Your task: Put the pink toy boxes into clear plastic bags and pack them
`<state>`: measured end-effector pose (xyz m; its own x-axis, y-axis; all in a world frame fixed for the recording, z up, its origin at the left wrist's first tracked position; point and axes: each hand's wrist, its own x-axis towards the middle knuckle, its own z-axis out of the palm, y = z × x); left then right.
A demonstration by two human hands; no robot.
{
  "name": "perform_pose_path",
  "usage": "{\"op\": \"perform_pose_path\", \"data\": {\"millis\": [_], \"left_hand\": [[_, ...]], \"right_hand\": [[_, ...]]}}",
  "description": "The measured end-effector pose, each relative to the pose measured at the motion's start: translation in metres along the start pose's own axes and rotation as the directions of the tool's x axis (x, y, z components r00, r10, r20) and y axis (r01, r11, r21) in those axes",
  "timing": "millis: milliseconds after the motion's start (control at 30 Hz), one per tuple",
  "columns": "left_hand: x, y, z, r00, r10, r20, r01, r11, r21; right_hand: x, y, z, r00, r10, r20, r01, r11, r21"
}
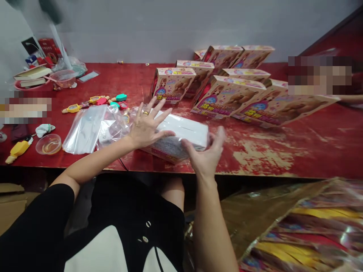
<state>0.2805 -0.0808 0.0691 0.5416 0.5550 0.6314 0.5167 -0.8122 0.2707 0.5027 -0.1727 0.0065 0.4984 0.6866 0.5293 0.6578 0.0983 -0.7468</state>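
Note:
A box in clear plastic (184, 130) lies on the red table near its front edge, white side up. My left hand (147, 126), a ring on one finger, has its fingers spread over the box's left end. My right hand (205, 151) is at the box's right end, thumb on the near side and fingers round the far corner, slightly blurred. Left of the box lie a crumpled clear bag (113, 126) and a stack of flat clear bags (85, 130).
Several printed boxes (172, 87) stand at the back and right of the red table (320, 151). Small colourful toys (120, 97), a clear cup (48, 144) and bowls are at left. A large bag of packages (300, 241) is below right. Other people's arms show at both sides.

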Motion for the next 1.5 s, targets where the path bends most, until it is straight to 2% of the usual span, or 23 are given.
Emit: {"op": "perform_pose_path", "data": {"millis": [67, 133, 200, 300, 400, 467, 500, 567, 667, 733, 800, 967, 1100, 1167, 1300, 1367, 1433, 1500], "left_hand": [[-0.002, -0.009, 0.014, 0.994, -0.083, 0.069, 0.082, 0.996, 0.02], [-0.013, -0.022, 0.027, 0.991, -0.114, 0.066, 0.115, 0.993, -0.006], [-0.027, -0.033, 0.038, 0.995, -0.097, -0.003, 0.097, 0.993, -0.068], [-0.046, -0.043, 0.045, 0.991, -0.069, -0.114, 0.049, 0.984, -0.172], [-0.063, -0.049, 0.034, 0.984, -0.107, -0.14, 0.065, 0.959, -0.275], [-0.07, -0.051, 0.02, 0.977, -0.145, -0.156, 0.097, 0.954, -0.282], [-0.07, -0.052, 0.014, 0.975, -0.141, -0.17, 0.093, 0.96, -0.263], [-0.067, -0.054, 0.006, 0.983, -0.054, -0.175, 0.016, 0.977, -0.214], [-0.055, -0.058, 0.006, 0.974, 0.153, -0.166, -0.189, 0.955, -0.23], [-0.047, -0.06, 0.009, 0.954, 0.235, -0.188, -0.28, 0.922, -0.267], [-0.041, -0.06, 0.009, 0.943, 0.256, -0.214, -0.31, 0.91, -0.277], [-0.029, -0.049, -0.01, 0.945, 0.233, -0.229, -0.284, 0.932, -0.225], [-0.013, -0.039, -0.028, 0.96, 0.111, -0.256, -0.172, 0.957, -0.234], [-0.005, -0.035, -0.03, 0.966, 0.092, -0.24, -0.15, 0.96, -0.235], [0.004, -0.023, -0.016, 0.988, 0.155, -0.016, -0.156, 0.978, -0.14], [0.004, -0.019, 0.0, 0.992, 0.107, 0.074, -0.099, 0.989, -0.109], [0.0, -0.016, 0.019, 0.997, 0.033, 0.074, -0.024, 0.993, -0.114], [-0.011, -0.013, 0.04, 0.999, -0.026, 0.027, 0.029, 0.991, -0.131]], "right_hand": [[0.005, 0.007, 0.009, 0.996, -0.078, 0.036, 0.081, 0.994, -0.079], [0.007, 0.013, 0.014, 0.988, -0.154, 0.02, 0.155, 0.982, -0.107], [0.007, 0.018, 0.017, 0.979, -0.203, -0.01, 0.201, 0.976, -0.083], [0.005, 0.024, 0.014, 0.986, -0.165, -0.004, 0.166, 0.986, 0.036], [-0.003, 0.03, -0.002, 0.997, -0.069, 0.015, 0.064, 0.969, 0.238], [-0.009, 0.034, -0.018, 0.997, -0.066, -0.029, 0.072, 0.965, 0.253], [-0.011, 0.035, -0.027, 0.993, -0.104, -0.045, 0.112, 0.971, 0.213], [-0.01, 0.034, -0.039, 0.97, -0.241, -0.032, 0.243, 0.965, 0.103], [-0.002, 0.028, -0.046, 0.908, -0.419, 0.032, 0.419, 0.908, 0.014], [0.003, 0.023, -0.045, 0.881, -0.471, 0.035, 0.471, 0.882, 0.007], [0.005, 0.019, -0.044, 0.877, -0.481, 0.011, 0.481, 0.877, -0.001], [0.004, 0.007, -0.044, 0.877, -0.478, -0.038, 0.472, 0.874, -0.113], [0.011, -0.012, -0.045, 0.854, -0.511, -0.094, 0.504, 0.859, -0.091], [0.015, -0.023, -0.048, 0.853, -0.511, -0.107, 0.505, 0.859, -0.085], [0.019, -0.036, -0.059, 0.873, -0.484, -0.053, 0.482, 0.875, -0.053], [0.017, -0.036, -0.063, 0.869, -0.494, -0.038, 0.493, 0.869, -0.03], [0.012, -0.033, -0.063, 0.869, -0.492, -0.053, 0.491, 0.871, -0.023], [0.007, -0.028, -0.058, 0.896, -0.434, -0.093, 0.434, 0.901, -0.013]]}}
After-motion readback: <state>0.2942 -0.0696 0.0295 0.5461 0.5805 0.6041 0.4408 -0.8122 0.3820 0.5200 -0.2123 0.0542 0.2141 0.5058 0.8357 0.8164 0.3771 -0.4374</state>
